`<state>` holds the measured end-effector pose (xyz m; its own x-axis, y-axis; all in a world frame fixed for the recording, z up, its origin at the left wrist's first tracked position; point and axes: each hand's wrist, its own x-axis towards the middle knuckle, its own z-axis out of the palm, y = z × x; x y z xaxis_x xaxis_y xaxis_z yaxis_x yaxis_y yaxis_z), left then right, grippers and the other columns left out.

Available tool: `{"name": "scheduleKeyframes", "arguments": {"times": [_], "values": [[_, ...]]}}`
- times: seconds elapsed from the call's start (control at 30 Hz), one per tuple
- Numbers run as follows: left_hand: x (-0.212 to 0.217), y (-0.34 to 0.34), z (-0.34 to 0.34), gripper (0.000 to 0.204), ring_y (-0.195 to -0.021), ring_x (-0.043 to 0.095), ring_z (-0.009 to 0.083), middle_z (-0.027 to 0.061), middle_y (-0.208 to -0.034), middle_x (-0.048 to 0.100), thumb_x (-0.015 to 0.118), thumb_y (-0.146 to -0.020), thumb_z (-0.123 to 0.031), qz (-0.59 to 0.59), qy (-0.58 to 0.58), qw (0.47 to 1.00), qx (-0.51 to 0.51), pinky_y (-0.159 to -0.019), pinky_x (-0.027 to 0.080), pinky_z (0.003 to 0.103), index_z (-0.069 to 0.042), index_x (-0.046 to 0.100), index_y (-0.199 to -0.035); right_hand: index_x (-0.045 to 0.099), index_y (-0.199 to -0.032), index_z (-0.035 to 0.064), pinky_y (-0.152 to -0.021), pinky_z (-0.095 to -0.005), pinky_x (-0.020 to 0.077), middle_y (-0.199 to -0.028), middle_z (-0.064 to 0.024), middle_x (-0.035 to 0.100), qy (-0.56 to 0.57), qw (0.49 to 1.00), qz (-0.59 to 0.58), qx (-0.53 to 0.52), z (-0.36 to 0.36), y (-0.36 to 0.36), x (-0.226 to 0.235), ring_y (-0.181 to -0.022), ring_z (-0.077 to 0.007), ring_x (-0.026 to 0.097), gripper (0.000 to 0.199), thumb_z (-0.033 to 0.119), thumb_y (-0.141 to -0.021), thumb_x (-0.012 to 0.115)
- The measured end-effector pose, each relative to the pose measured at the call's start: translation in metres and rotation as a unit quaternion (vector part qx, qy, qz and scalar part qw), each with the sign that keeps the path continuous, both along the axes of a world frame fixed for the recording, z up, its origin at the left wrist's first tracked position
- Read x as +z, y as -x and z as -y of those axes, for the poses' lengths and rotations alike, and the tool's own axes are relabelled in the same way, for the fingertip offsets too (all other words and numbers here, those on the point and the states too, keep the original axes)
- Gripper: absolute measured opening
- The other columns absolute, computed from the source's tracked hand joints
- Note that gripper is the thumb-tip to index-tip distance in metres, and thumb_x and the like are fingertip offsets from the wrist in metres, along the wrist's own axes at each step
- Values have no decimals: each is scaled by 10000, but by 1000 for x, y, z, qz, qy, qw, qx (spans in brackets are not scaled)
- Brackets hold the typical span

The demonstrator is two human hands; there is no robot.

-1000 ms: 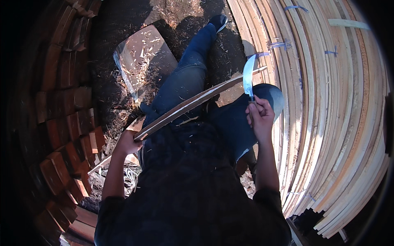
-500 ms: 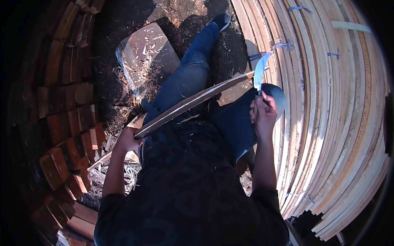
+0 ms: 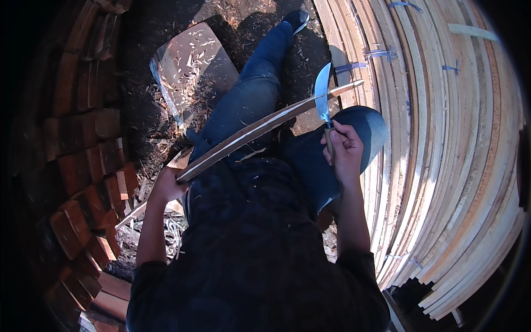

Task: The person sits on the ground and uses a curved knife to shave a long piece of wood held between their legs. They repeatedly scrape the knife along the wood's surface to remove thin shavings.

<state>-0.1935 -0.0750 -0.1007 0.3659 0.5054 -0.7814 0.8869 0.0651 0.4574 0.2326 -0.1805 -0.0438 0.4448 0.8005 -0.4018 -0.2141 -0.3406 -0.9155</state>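
A long wooden strip (image 3: pixel 251 134) runs slantwise across my lap, its narrow pointed end far right and its wider end near left. Around that near end my left hand (image 3: pixel 169 185) is closed, the fingers partly hidden beneath the wood. My right hand (image 3: pixel 344 148) grips the handle of a knife (image 3: pixel 322 91) with a broad curved blade. The blade points up and away, crossing the strip close to its far end; whether the edge touches the wood I cannot tell. A thin curled shaving (image 3: pixel 253 155) lies beside the strip on my lap.
Bundled pale wooden slats (image 3: pixel 437 166), tied with blue strips, fill the right side. Stacked reddish-brown wood blocks (image 3: pixel 83 166) stand at the left. A flat slab (image 3: pixel 202 61) strewn with shavings lies ahead of my legs, with more shavings on the ground.
The knife has moved left, from beyond the strip's far part to across it, my right hand going with it. My left hand, still holding the strip, has shifted slightly left.
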Motion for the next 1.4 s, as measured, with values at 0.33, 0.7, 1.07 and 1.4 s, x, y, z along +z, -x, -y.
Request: {"name": "scheduleKeyframes", "arguments": {"times": [0.33, 0.7, 1.07, 1.4], "values": [[-6, 6, 4, 201, -641, 659, 323, 205, -693, 651, 682, -640, -92, 17, -36, 999, -16, -634, 506, 389, -20, 709, -825, 522, -1191, 102, -336, -199, 339, -755, -131, 557, 20, 968, -252, 5, 1, 5, 5, -396, -98, 424, 216, 219, -1013, 485], [-3, 3, 3, 165, -610, 656, 305, 201, -670, 640, 671, -640, -88, 24, -41, 999, -10, -610, 503, 388, -8, 690, -782, 531, -1183, 15, -358, -207, 342, -736, -112, 612, 23, 999, 32, -27, -4, -5, 14, -430, -88, 472, 227, 87, -970, 556], [-1, -1, 1, 130, -578, 644, 303, 200, -617, 605, 635, -622, -70, 44, -54, 998, -3, -575, 483, 387, 11, 650, -722, 535, -1155, 36, -352, -202, 340, -726, -119, 602, 24, 997, -65, -34, -5, 13, 1, -415, -90, 464, 211, 142, -975, 564], [-5, 1, 3, 116, -508, 616, 254, 185, -565, 588, 628, -611, -68, 72, -79, 994, -2, -547, 477, 363, 20, 628, -686, 500, -1224, 63, -327, -209, 344, -757, -151, 576, -1, 989, -147, 6, -1, 21, 12, -380, -114, 447, 255, 204, -1012, 485]]}}
